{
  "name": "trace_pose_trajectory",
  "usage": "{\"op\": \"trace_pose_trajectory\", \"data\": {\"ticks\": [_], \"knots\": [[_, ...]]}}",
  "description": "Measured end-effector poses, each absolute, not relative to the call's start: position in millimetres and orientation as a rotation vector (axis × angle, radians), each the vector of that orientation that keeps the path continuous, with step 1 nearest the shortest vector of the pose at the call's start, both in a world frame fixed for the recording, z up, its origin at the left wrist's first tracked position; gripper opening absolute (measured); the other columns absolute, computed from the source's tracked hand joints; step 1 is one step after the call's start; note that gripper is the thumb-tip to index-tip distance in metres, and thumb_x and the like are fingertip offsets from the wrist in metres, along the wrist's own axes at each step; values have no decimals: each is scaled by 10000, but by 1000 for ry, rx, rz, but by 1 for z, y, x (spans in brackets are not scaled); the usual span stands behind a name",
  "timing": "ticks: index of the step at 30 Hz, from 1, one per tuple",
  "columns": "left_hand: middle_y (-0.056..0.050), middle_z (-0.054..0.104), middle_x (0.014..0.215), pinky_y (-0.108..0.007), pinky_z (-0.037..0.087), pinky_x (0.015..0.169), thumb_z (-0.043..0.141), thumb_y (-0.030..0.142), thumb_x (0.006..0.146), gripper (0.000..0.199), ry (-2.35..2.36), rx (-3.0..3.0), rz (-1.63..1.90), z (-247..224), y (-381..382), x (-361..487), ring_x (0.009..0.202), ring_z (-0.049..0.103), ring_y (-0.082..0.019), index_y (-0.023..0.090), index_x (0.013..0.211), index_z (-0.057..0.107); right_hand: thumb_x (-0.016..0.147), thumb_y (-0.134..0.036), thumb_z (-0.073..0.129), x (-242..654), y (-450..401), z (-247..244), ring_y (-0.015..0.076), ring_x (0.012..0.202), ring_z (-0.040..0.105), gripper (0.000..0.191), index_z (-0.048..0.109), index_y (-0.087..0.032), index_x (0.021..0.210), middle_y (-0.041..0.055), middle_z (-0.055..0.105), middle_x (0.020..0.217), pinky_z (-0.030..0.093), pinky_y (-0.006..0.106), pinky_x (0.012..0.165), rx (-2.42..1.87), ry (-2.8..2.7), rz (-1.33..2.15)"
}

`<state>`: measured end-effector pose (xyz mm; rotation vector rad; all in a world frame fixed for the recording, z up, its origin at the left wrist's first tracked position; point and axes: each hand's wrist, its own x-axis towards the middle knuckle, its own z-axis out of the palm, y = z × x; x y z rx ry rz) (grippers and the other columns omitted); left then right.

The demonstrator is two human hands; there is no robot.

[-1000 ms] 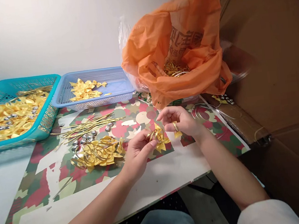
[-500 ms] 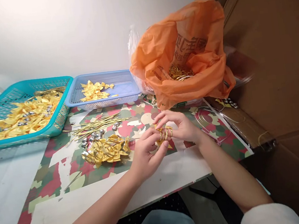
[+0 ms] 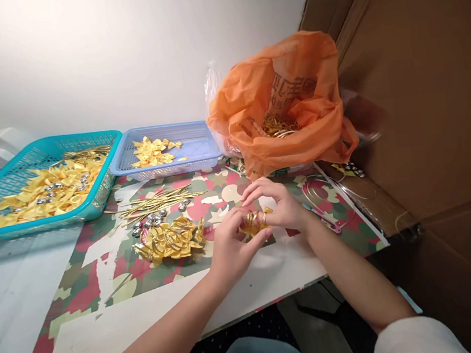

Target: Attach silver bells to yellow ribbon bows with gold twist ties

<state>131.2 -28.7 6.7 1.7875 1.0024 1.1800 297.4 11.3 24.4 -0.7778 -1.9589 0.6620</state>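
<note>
Both hands meet over the table, fingers closed on a small piece of gold wire coiled in loops (image 3: 250, 218) with yellow ribbon at it. My left hand (image 3: 236, 244) grips it from the left, thumb stretched below. My right hand (image 3: 280, 205) holds its other end, with gold loops around or against a finger; I cannot tell which. Left of my hands lies a heap of yellow ribbon bows with coiled gold wire (image 3: 170, 240). Behind that heap are silver bells (image 3: 151, 220) and a bundle of straight gold wires (image 3: 159, 202).
A teal basket (image 3: 89, 213) of yellow bows and bells stands at the left, beside a blue basket (image 3: 203, 160) with more bows. At the back right sits an open orange plastic bag (image 3: 246, 92) holding gold pieces. Cardboard (image 3: 431, 89) walls the right side; thin hoops (image 3: 331, 225) lie nearby.
The view has tilted and shifted slightly. My left fingers have curled further around the coiled wire, and its yellow ribbon shows lower between my hands.
</note>
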Motion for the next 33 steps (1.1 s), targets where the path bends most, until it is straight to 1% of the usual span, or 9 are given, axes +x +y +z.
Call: {"op": "trace_pose_trajectory", "data": {"ticks": [6,11,13,16,19,22,26,29,33], "knots": [[56,424,627,-229,307,534,600,249,796,158,1023,1483,1108,3,-31,136,571,374,-110,199,715,475,625,14,610,290,3,57,214,1081,575,381,678,-220,918,36,674,1101,437,398,985,-869,-2215,668],[30,495,631,-236,337,534,611,326,789,163,915,1276,986,3,-28,135,567,432,-119,186,731,549,711,-193,716,327,34,121,196,1002,635,328,688,-233,1035,26,702,1068,499,355,908,-1068,-2243,821],[21,524,622,-237,349,538,657,328,752,175,898,1246,951,3,-28,136,567,458,-124,181,712,569,746,-257,693,345,68,137,195,974,643,199,696,-199,936,48,709,1018,494,356,913,-1269,-1923,558],[39,487,570,-226,316,518,738,318,676,218,942,1249,943,3,-28,137,538,427,-109,176,657,574,690,-181,694,357,125,135,238,1024,633,62,667,-170,745,85,715,936,450,362,968,-1784,-1476,276],[59,442,526,-216,289,499,789,346,621,300,927,1162,873,7,-27,136,512,403,-96,177,599,543,545,-74,733,353,163,118,326,1001,641,177,585,-166,573,128,703,787,461,404,919,-1887,-1364,295],[46,491,529,-211,306,494,803,388,592,377,866,960,769,12,-26,134,508,433,-95,182,558,489,626,-106,658,349,174,117,296,908,656,166,529,-184,556,95,674,702,495,363,818,-1831,-1272,289],[25,564,580,-215,353,516,776,430,614,359,824,819,744,18,-25,133,537,494,-109,183,595,516,822,-238,478,350,146,142,149,777,627,164,507,-195,666,18,639,750,497,247,718,-1579,-1181,222],[27,571,608,-214,380,567,767,435,653,330,825,786,860,19,-28,134,583,512,-108,177,618,565,784,-257,566,340,98,146,105,656,575,155,538,-185,650,-13,592,669,474,230,686,-1151,-1236,323],[3,621,729,-235,420,678,733,403,714,239,807,819,1064,19,-31,140,716,558,-139,183,724,641,772,-276,617,304,23,96,113,618,530,167,594,-179,638,-11,594,638,443,238,635,-1202,-1264,530]]}}
